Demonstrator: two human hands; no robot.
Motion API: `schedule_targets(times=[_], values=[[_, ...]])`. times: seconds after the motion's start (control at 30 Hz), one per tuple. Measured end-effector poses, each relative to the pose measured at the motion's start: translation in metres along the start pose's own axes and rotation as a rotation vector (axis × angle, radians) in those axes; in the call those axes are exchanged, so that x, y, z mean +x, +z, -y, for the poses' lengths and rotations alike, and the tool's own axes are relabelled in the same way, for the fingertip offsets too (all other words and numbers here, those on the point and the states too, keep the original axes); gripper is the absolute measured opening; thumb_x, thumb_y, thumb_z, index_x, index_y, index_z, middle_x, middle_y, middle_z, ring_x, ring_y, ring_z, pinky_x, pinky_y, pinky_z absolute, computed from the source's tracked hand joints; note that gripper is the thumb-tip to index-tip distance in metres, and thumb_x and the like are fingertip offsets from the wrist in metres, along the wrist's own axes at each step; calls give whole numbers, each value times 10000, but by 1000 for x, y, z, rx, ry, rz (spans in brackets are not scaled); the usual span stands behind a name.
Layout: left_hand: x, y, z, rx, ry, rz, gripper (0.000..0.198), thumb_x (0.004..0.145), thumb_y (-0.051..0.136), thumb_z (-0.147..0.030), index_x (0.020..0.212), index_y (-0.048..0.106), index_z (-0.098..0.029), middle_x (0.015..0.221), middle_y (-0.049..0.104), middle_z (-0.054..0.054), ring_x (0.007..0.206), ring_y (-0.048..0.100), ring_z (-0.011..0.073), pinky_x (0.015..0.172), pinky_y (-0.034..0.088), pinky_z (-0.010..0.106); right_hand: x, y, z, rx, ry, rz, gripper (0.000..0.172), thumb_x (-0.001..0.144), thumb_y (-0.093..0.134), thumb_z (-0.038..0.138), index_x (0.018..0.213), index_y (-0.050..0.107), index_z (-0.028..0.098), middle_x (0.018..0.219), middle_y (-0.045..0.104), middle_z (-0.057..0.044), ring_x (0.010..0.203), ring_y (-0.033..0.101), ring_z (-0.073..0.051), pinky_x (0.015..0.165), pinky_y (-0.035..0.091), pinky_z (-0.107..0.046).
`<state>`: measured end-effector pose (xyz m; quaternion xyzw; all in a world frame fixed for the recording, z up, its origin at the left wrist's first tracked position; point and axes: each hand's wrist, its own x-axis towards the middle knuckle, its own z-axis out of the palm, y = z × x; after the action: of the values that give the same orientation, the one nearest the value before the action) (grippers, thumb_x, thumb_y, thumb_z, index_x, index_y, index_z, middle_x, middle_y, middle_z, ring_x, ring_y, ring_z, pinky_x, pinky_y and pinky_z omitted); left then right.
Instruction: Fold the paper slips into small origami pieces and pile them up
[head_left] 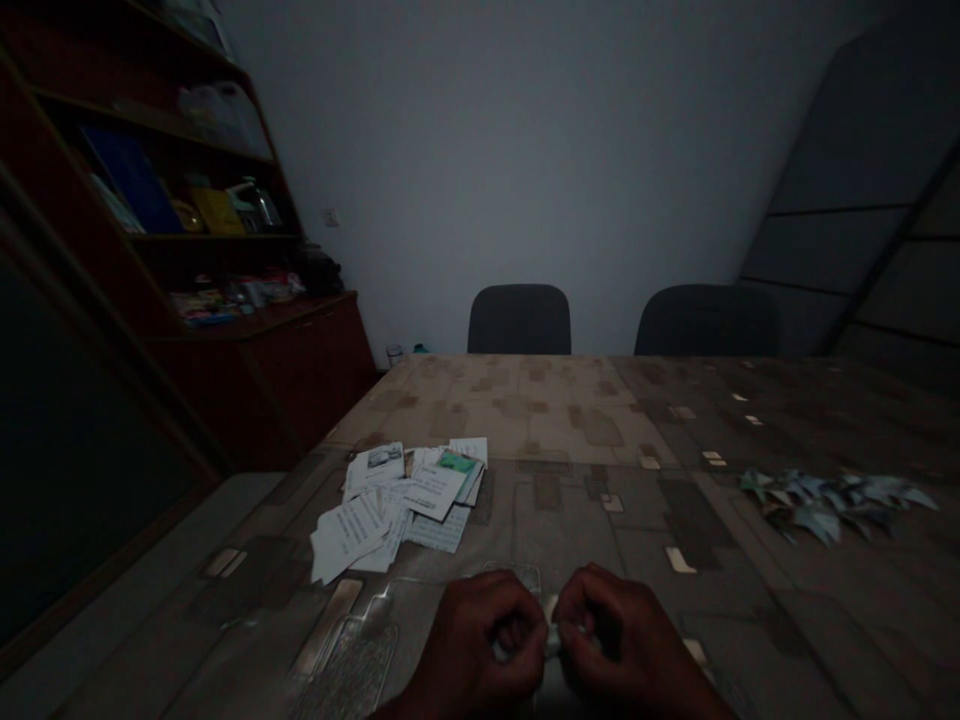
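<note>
Close to the table's near edge, my left hand (484, 640) and my right hand (615, 635) are side by side, fingers curled in a pinch. Between them they grip a small piece of folded paper (553, 640), pale in colour and mostly covered by the fingers. Ahead and to the left lies a loose pile of printed paper pieces (360, 530), some with pictures and one with a green patch. Off to the right sits a cluster of folded paper shapes (832, 505) with pointed tips.
A patterned cloth covers the table (540, 420). Two dark chairs (519, 320) stand at its far side, before a pale wall. On the left is a wooden cabinet (315, 350) with loaded shelves. A clear glass (395, 355) shows beyond the table's far left corner. The room is dim.
</note>
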<state>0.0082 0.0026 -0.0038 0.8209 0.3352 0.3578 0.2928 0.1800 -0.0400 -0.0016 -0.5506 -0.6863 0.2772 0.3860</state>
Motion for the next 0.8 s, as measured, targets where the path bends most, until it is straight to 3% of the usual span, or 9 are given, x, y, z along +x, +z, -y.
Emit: schedule_targets(times=[0.13,0.43,0.63,0.8], values=[[1,1,-1,-35,-97,8,125,625,555,-62,541,625,-123,494,555,1,448,514,106,460,331,173,0,3,-5,59,37,14,95,685,489,162,632,564,189,581,517,38,548,497,-114,506,345,-204],[3,4,2,-285,-478,22,75,632,564,-127,560,574,-145,503,481,-36,487,416,99,469,292,193,5,-1,-9,144,213,67,100,691,508,225,670,591,173,586,520,32,566,474,-127,527,328,-221],[1,8,9,-674,-535,18,263,815,591,-412,764,572,-154,559,561,-17,489,488,113,496,379,209,7,-6,-8,331,333,34,153,726,556,320,653,517,192,580,461,49,561,424,-123,527,303,-226],[-2,12,12,-788,-510,-17,363,641,805,-414,745,568,-159,580,555,-33,504,479,94,473,361,175,6,-4,-10,522,379,10,268,749,612,423,671,516,186,579,487,49,546,418,-113,536,304,-221]])
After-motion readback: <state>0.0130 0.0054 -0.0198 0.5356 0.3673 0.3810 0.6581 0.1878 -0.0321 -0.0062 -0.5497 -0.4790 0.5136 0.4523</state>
